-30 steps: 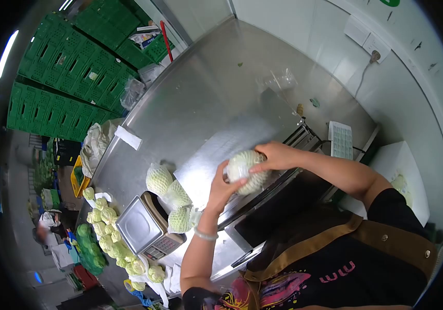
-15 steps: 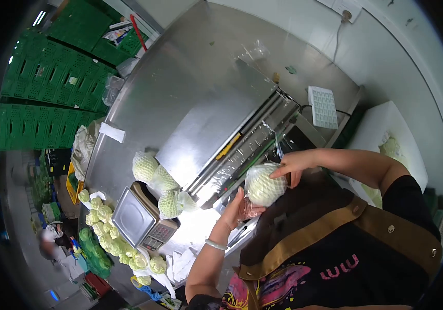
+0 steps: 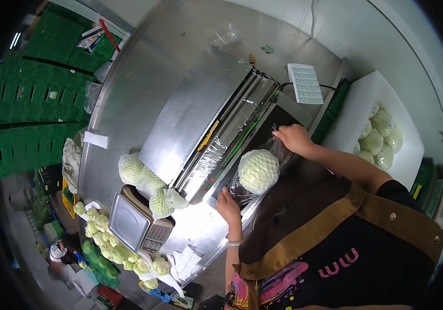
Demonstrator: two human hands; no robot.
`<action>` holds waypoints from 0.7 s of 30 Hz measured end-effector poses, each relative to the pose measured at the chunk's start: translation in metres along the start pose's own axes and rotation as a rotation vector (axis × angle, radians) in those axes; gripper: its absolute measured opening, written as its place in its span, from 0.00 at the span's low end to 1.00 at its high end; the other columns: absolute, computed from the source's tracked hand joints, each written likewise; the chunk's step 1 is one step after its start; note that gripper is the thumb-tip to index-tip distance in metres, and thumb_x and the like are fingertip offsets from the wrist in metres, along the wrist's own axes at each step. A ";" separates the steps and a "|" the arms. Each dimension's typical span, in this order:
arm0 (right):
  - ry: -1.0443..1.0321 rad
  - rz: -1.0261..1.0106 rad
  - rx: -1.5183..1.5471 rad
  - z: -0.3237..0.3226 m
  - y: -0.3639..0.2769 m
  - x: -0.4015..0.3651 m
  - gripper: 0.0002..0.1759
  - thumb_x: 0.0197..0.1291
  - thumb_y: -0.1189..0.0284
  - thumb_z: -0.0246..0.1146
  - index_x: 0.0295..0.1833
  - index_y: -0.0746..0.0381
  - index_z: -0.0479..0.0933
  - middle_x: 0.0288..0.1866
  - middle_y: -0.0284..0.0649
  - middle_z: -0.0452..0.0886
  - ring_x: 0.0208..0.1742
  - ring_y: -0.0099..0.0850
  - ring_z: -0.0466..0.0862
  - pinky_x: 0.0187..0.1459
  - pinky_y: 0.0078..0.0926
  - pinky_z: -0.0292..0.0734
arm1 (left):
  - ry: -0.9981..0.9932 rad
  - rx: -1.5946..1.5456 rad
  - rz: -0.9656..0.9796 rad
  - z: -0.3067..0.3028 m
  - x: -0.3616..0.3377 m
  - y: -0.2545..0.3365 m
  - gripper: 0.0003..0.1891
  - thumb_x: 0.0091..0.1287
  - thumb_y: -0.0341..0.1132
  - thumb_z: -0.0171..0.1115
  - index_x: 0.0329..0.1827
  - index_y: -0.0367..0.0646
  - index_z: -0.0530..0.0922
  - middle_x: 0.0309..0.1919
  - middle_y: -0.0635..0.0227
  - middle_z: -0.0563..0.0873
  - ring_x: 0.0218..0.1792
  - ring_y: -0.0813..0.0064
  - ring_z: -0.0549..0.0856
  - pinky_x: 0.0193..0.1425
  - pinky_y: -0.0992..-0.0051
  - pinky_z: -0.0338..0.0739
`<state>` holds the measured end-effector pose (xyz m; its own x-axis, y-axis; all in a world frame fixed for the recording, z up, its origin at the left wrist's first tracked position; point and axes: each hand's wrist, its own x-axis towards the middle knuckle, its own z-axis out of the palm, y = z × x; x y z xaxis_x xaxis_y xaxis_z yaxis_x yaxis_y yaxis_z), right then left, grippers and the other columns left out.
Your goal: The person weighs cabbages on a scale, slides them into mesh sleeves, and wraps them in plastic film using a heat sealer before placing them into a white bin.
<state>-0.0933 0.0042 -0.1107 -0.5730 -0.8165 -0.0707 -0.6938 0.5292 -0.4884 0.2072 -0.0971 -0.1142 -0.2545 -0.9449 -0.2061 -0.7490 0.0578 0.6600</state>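
Note:
A pale green cabbage (image 3: 258,171) in a foam net sits on clear plastic film (image 3: 282,151) at the near edge of a wrapping machine (image 3: 226,135). My right hand (image 3: 295,139), beyond the cabbage, pinches a gathered edge of the film between thumb and fingers. On the near left side, my left hand (image 3: 228,206) has its thumb up and its fingers closed at the film's other edge, partly hidden. Neither hand touches the cabbage. Several netted cabbages (image 3: 152,181) lie beside the machine's metal plate.
A weighing scale (image 3: 140,219) stands left, beside a row of bare cabbages (image 3: 109,240). A white foam box (image 3: 353,116) with netted cabbages is at right. A label sheet (image 3: 305,83) lies behind. Green crates (image 3: 35,98) stack up at far left, with another person (image 3: 61,261) below.
My hands have let go of the cabbage, which now rests on the film. The right hand has moved up and away to the film's edge. My view has shifted, showing more of the foam box.

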 end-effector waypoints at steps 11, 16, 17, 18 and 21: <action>-0.177 -0.222 0.592 0.031 -0.051 -0.016 0.14 0.63 0.64 0.61 0.30 0.63 0.77 0.29 0.43 0.83 0.30 0.39 0.84 0.30 0.32 0.76 | -0.066 0.020 0.637 0.046 0.012 0.046 0.13 0.60 0.44 0.61 0.28 0.45 0.73 0.18 0.63 0.78 0.25 0.58 0.81 0.34 0.59 0.74; -0.513 -0.354 1.062 -0.031 -0.099 -0.078 0.12 0.61 0.71 0.60 0.43 0.69 0.79 0.35 0.48 0.83 0.38 0.39 0.83 0.42 0.31 0.76 | -0.261 0.142 1.064 -0.026 -0.021 0.094 0.16 0.63 0.49 0.58 0.29 0.45 0.73 0.23 0.62 0.79 0.30 0.58 0.81 0.42 0.57 0.73; -0.595 -0.280 0.997 -0.046 -0.107 -0.086 0.12 0.60 0.71 0.61 0.45 0.68 0.79 0.37 0.48 0.83 0.40 0.38 0.83 0.43 0.31 0.76 | -0.365 0.204 1.171 -0.041 -0.018 0.103 0.17 0.64 0.50 0.58 0.29 0.44 0.73 0.24 0.62 0.79 0.31 0.58 0.81 0.43 0.57 0.73; -0.587 -0.248 0.878 -0.060 -0.117 -0.094 0.13 0.60 0.70 0.61 0.46 0.68 0.79 0.38 0.47 0.83 0.41 0.37 0.83 0.43 0.32 0.76 | -0.358 0.092 1.168 -0.045 -0.018 0.113 0.18 0.64 0.50 0.57 0.29 0.44 0.73 0.25 0.62 0.79 0.32 0.57 0.81 0.45 0.57 0.73; -0.580 -0.102 1.086 -0.044 -0.102 -0.129 0.17 0.60 0.66 0.63 0.51 0.65 0.78 0.45 0.45 0.83 0.48 0.32 0.82 0.48 0.35 0.75 | -0.430 -0.518 0.960 -0.028 -0.041 0.151 0.22 0.71 0.54 0.51 0.44 0.40 0.71 0.59 0.54 0.73 0.67 0.57 0.68 0.71 0.60 0.60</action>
<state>0.0320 0.0658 -0.0137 -0.0671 -0.9708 -0.2302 0.1566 0.2176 -0.9634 0.1219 -0.0584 0.0144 -0.8403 -0.3919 0.3746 0.1762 0.4561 0.8723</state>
